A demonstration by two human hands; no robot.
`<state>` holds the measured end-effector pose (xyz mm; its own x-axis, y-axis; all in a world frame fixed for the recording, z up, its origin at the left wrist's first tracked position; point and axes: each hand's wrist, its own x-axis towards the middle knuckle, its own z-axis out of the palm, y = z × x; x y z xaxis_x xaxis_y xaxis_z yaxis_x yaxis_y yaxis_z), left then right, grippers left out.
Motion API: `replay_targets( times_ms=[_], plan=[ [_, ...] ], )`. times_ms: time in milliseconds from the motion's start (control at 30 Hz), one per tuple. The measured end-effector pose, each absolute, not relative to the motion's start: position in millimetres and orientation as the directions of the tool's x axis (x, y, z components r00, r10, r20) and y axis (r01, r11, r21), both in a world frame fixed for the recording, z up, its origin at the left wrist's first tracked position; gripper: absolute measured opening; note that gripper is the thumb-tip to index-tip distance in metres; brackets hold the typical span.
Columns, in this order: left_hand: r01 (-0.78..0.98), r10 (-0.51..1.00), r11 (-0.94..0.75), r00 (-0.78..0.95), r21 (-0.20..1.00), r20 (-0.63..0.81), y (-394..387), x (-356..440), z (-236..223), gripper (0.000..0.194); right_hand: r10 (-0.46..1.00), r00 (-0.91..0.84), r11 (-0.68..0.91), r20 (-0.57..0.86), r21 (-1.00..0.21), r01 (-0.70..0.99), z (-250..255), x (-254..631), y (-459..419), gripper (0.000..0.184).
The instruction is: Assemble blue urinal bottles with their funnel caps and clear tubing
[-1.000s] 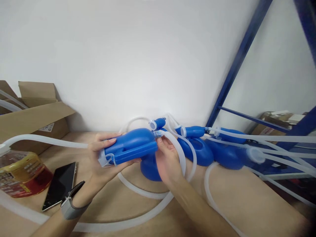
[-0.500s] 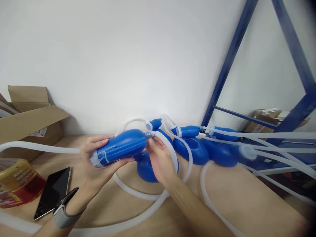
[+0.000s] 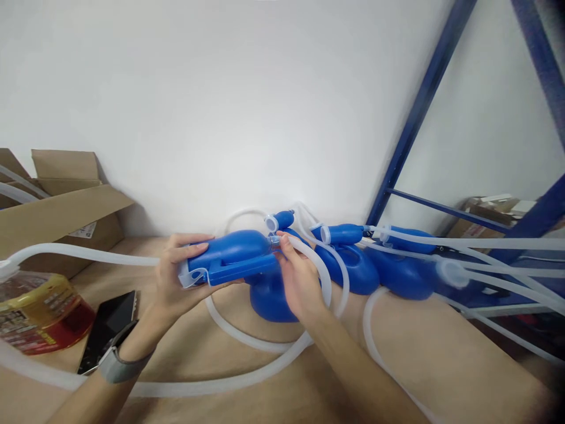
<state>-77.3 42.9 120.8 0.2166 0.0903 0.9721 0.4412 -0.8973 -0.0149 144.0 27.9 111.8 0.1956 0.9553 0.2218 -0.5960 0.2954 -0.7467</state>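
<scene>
My left hand (image 3: 176, 268) is closed around the capped end of a blue plastic urinal bottle (image 3: 242, 242), held tilted above the table. A translucent flap cap (image 3: 190, 278) sits at the bottle's left end, and its straight handle faces me. At the bottle's right end, a clear connector (image 3: 274, 242) joins it to a white flexible hose (image 3: 322, 268). My right hand (image 3: 300, 277) pinches the hose end beside this connector between thumb and fingers; some fingertips are hidden. Behind the right hand, another blue bottle (image 3: 269, 300) rests on the table.
More blue bottles (image 3: 404, 277) and blue funnel-like pieces (image 3: 346, 234) with hoses lie to the right, by a blue metal rack (image 3: 415, 118). On the left are a phone (image 3: 108, 324), a yellow-and-red-labelled container (image 3: 44, 312) and an open cardboard box (image 3: 70, 206). Hose loops cross the tabletop (image 3: 353, 365).
The held bottle rolled one way and back, so its handle faces me again. My right thumb has moved up onto the hose end by the connector. The view shifted sideways and returned.
</scene>
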Motion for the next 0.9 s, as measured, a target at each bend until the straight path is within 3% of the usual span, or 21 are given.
replay_targets(
  times_ms=[133,233,333,400,467,533,600,733,900],
  plan=[
    [0.450,0.109,-0.889,0.386,-0.084,0.916,32,-95,140,0.034,0.969,0.095,0.238,0.227,-0.768,-0.595,112,152,33,0.031],
    [0.468,0.164,-0.880,0.455,-0.078,0.875,20,-95,155,0.043,0.977,0.004,0.182,0.213,-0.825,-0.536,118,164,37,0.032],
    [0.501,0.295,-0.866,0.506,0.003,0.810,15,-89,162,0.049,0.973,-0.069,0.167,0.220,-0.878,-0.448,124,180,40,0.041],
    [0.508,0.337,-0.861,0.542,0.019,0.770,15,-85,162,0.044,0.969,-0.075,0.207,0.236,-0.938,-0.277,119,193,41,0.054],
    [0.502,0.307,-0.865,0.557,-0.018,0.772,18,-80,156,0.041,0.968,-0.073,0.246,0.241,-0.968,0.058,105,207,40,0.068],
    [0.491,0.226,-0.865,0.565,-0.104,0.794,20,-72,146,0.046,0.971,-0.075,0.237,0.228,-0.859,0.454,82,222,39,0.077],
    [0.474,0.131,-0.848,0.619,-0.236,0.774,22,-59,134,0.051,0.975,-0.100,0.213,0.200,-0.695,0.686,58,236,40,0.079],
    [0.476,0.055,-0.748,0.739,-0.463,0.671,31,-34,108,0.041,0.936,-0.234,0.344,0.265,-0.536,0.771,28,253,41,0.063],
    [0.424,0.009,-0.676,0.822,-0.603,0.569,41,-18,86,0.026,0.862,-0.228,0.437,0.452,-0.437,0.786,25,244,32,0.044]
  ],
)
